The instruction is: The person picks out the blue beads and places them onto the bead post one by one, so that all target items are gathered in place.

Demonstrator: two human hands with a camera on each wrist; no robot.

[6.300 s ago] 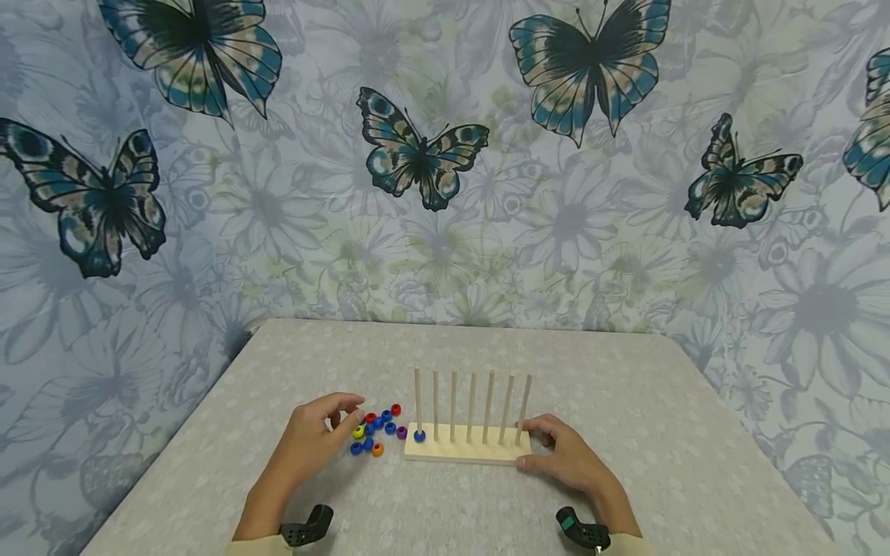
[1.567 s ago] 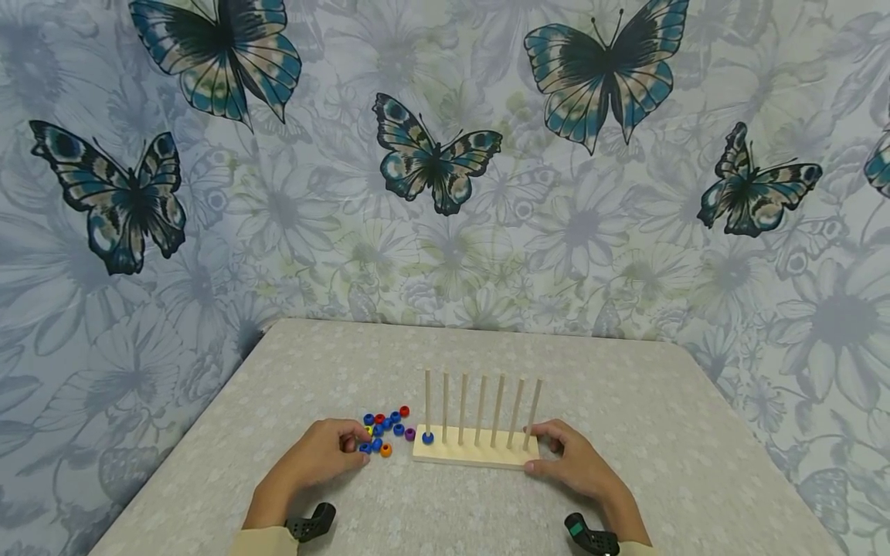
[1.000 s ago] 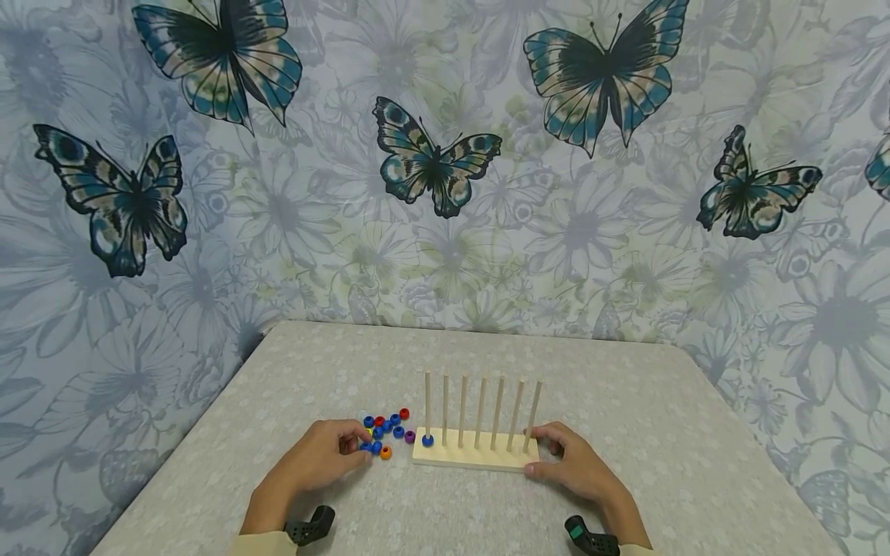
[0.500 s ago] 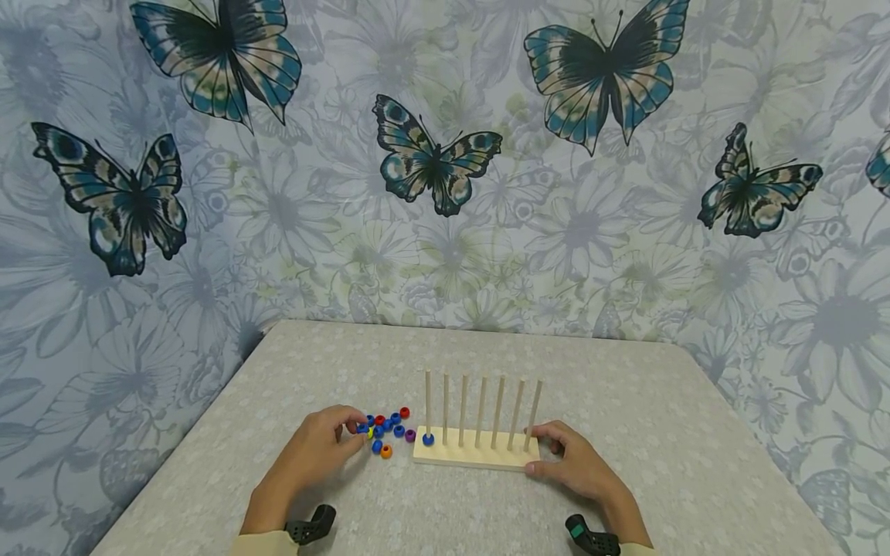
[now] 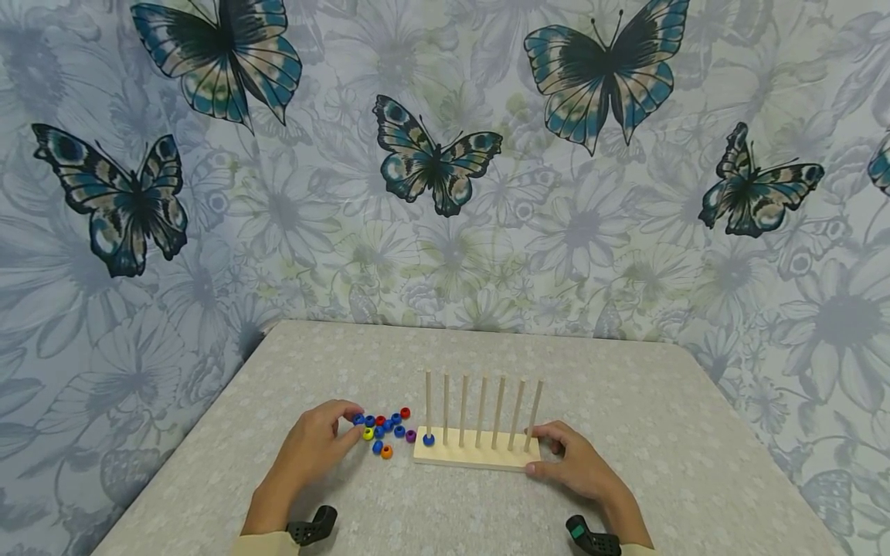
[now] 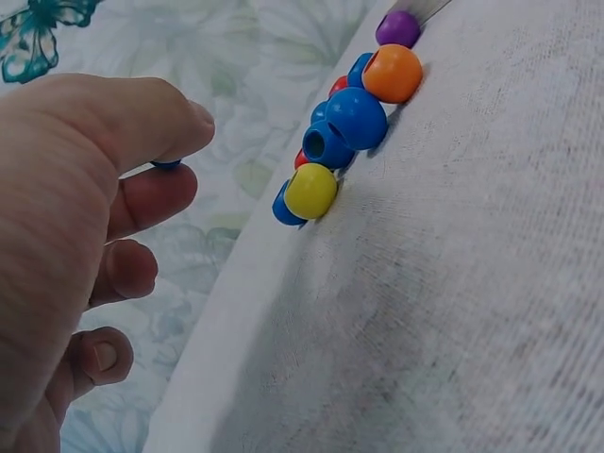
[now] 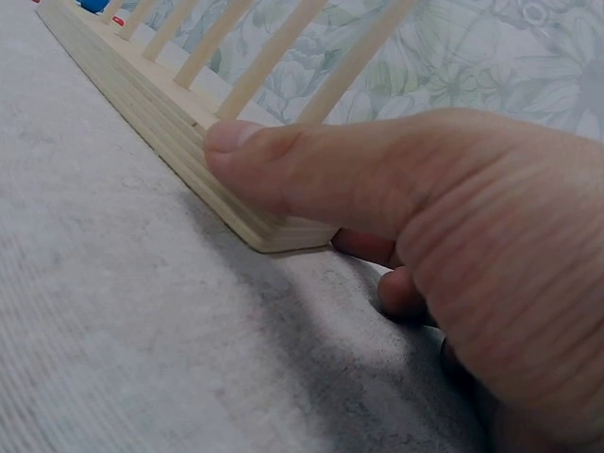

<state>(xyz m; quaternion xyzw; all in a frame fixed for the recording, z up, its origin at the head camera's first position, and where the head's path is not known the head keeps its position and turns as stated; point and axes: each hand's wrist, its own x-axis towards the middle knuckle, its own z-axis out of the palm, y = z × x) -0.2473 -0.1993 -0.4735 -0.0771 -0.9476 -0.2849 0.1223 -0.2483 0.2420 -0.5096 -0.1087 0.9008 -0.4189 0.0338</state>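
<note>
My left hand [image 5: 318,442] pinches a blue bead [image 5: 358,419] between thumb and index finger at the left of the bead pile. In the left wrist view only a sliver of that blue bead [image 6: 166,164] shows; the other fingers are loosely bent. The wooden peg board [image 5: 476,457], with a row of several upright pegs, lies to the right. Another blue bead [image 5: 429,440] sits at the foot of its leftmost peg. With its thumb [image 7: 283,165] along the front edge, my right hand [image 5: 572,457] grips the board's right end; its fingertips behind are partly hidden.
Between left hand and board lie several loose beads: blue, red [image 5: 405,413], yellow [image 5: 368,434], orange [image 5: 386,452] and purple [image 5: 411,436]. The purple one is close to the board's left end. A pale patterned cloth covers the table [image 5: 487,351], and a butterfly-print wall stands behind.
My left hand has taken the blue bead from the pile's front left and carried it toward the back, past the yellow bead. The right hand still holds the board.
</note>
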